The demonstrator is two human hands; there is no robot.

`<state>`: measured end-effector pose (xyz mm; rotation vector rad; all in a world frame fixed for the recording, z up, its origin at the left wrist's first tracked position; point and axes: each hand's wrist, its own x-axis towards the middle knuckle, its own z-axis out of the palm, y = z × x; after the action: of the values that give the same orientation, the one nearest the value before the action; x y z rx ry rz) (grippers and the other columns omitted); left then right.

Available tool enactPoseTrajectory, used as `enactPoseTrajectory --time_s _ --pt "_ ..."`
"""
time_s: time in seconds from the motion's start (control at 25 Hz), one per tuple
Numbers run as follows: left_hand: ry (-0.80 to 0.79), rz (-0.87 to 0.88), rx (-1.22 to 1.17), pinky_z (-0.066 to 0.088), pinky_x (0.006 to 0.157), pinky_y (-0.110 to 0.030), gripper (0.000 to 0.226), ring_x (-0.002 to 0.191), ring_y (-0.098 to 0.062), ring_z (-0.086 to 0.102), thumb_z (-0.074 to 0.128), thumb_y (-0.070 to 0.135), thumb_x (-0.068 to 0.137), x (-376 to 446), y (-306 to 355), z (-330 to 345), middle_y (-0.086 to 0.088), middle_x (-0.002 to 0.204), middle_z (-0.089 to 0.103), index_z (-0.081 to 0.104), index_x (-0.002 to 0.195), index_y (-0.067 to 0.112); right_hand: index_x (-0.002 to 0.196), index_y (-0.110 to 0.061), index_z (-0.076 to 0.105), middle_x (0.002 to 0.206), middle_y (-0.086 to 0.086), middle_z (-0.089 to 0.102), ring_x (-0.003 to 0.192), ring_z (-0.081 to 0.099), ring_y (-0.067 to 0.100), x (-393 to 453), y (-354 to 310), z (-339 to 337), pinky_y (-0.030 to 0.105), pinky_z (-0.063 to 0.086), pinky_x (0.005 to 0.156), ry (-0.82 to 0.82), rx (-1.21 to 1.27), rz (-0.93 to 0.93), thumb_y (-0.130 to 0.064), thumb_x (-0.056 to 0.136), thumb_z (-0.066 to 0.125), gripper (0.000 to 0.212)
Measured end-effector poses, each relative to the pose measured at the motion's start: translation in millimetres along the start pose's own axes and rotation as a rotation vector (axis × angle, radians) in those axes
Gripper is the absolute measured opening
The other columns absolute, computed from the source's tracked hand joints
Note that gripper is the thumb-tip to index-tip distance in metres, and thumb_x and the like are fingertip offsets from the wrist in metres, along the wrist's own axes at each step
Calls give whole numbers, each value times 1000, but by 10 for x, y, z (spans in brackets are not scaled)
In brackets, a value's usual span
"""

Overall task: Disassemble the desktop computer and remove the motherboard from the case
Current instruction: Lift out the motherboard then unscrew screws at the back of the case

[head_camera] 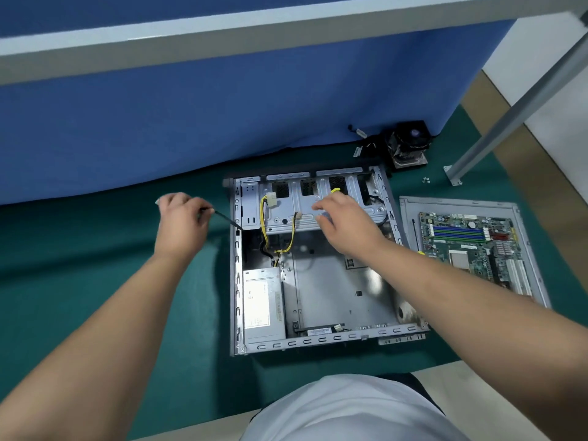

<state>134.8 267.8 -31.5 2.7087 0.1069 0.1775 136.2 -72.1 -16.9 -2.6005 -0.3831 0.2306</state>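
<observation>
Left hand (179, 218) fingers curled round a thin black tool (227, 219), its shaft slanting down-right from the fist to the left wall of the open case (237, 281); right hand (343, 222) fingers loosely spread, tips on the metal drive cage (286, 214) just beside the yellow-black cables (265, 230). Case lies flat on the green mat (95, 249), long axis running away from the person, power supply (262, 305) in the near-left corner below the left fingers. Motherboard (471, 246) is out, well right of the right hand, flat on the side panel (410, 224), long axis also near-to-far; cooler fan (409, 143) beyond.
</observation>
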Motion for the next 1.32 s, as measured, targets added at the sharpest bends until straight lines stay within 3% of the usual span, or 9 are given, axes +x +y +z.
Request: enactPoseTrajectory --time_s 0.2,0.28,0.36,0.48,0.64,0.8,0.96,1.08,1.32 --pt "-41 -422 -163 45 98 -37 21 116 -34 57 68 24 97 53 23 83 -16 117 69 74 111 8 106 -14 67 107 3 62 108 52 25 -253 339 -169 37 45 93 155 -68 136 -19 100 55 14" --pt "-3 -503 -233 42 105 -40 29 131 -35 47 67 20 98 -31 122 133 -19 136 56 67 124 8 104 -16 66 106 3 63 106 52 25 -307 474 -261 40 46 94 208 -93 227 -22 99 55 13" --pt "76 -425 -228 33 111 -41 33 138 -37 34 63 17 98 -137 303 178 -18 142 48 62 131 10 100 -21 66 102 1 64 103 52 26 -335 559 -313 39 44 91 195 -141 294 -30 97 58 13" --pt "162 -79 -158 33 107 -45 30 127 -35 39 64 24 96 -344 670 294 -9 131 55 63 125 15 92 -28 65 94 -6 63 101 51 22 -334 503 -252 36 39 88 101 -234 294 -54 92 60 26" --pt "-56 276 -8 40 99 -46 36 123 -30 42 71 40 90 -687 996 559 -2 127 54 63 123 27 114 -24 64 110 -1 64 111 54 24 -279 362 -104 39 40 94 134 -247 263 -49 95 62 32" --pt "-145 278 105 42 98 -48 39 125 -32 41 74 45 86 -751 1081 704 -3 129 53 64 122 37 118 -15 71 114 8 64 114 56 28 -292 352 -48 39 42 100 140 -217 217 -41 100 58 33" --pt "-82 194 100 39 93 -45 23 119 -32 45 75 29 88 -701 1176 726 -2 122 59 71 110 23 111 -12 75 108 11 66 109 58 29 -277 349 -34 39 47 95 188 -150 259 -34 103 54 32" --pt "-52 180 103 39 92 -42 19 119 -30 48 67 17 95 -675 1121 682 0 122 63 70 114 18 108 -12 75 106 11 65 107 58 29 -211 330 -43 38 49 89 203 -111 316 -30 101 57 26" --pt "-9 153 -48 43 102 -41 25 118 -28 49 61 5 98 -581 950 597 -4 123 66 70 121 9 118 -16 72 111 6 64 112 55 28 -320 441 -59 40 48 97 106 -213 133 -37 98 64 30"
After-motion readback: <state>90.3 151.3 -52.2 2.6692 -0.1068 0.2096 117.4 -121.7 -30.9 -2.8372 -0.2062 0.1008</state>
